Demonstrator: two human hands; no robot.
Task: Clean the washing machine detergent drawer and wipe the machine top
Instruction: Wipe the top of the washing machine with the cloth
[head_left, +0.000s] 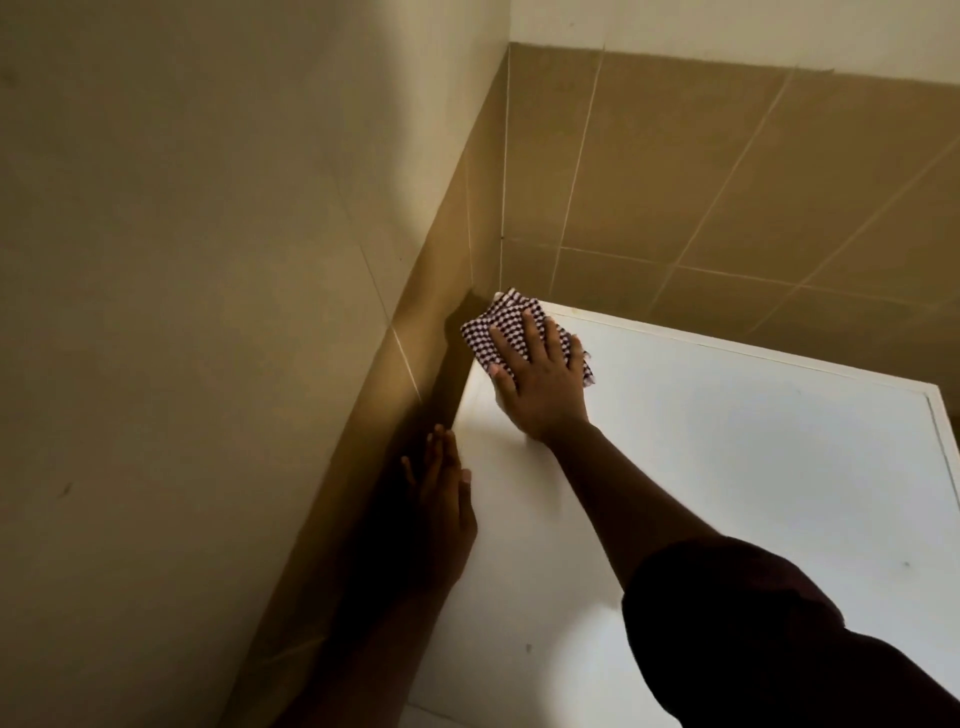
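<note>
Bracing at 7 o'clock, the left hand (441, 506) lies flat, fingers straight, holding nothing, on the left edge of the top (727, 467). Toward 11 o'clock the right hand (540, 379) presses the cloth (493, 322) flat into the far corner beside the wall (208, 260). Best, I judge, to keep the palm flat and drag toward 5 o'clock in overlapping strokes. No drawer is in view.

Checked cloth (524, 332) (dark-white); white machine top (727, 457); tan tiles (727, 171).

No text, label, brand, number or sign can be read anywhere in this view.
</note>
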